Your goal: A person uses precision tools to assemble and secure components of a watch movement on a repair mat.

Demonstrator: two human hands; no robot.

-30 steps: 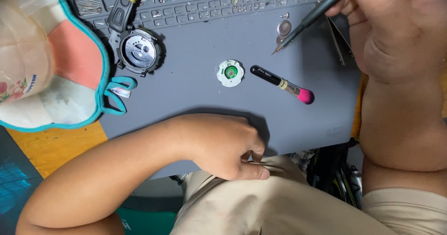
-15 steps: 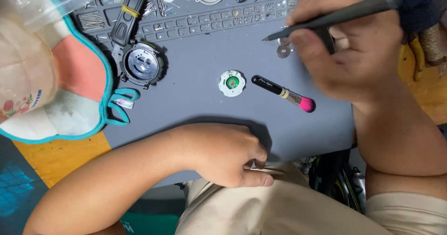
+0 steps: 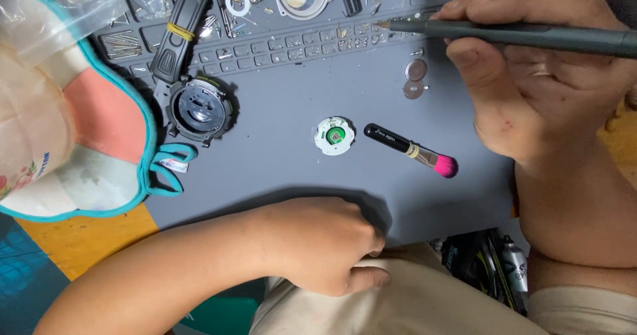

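Gripping one dark screwdriver (image 3: 531,35), right hand (image 3: 531,89) nears two coin cells (image 3: 415,79); left hand (image 3: 318,245) fisted, contents unclear

A: What's in the right hand (image 3: 531,89)?
B: Dark grey pen-type tool (image 3: 517,35), held approx. level, tip pointing left over the mat's tray slots

A: Left hand (image 3: 318,245)?
B: Curled at mat's near edge

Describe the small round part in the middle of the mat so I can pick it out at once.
Start at the grey work mat, whose far edge has rows of small trays. Near its centre, just left of the black-handled pink brush, lies the small round module. Unlike the black watch case at left, it is white-rimmed with a green middle.
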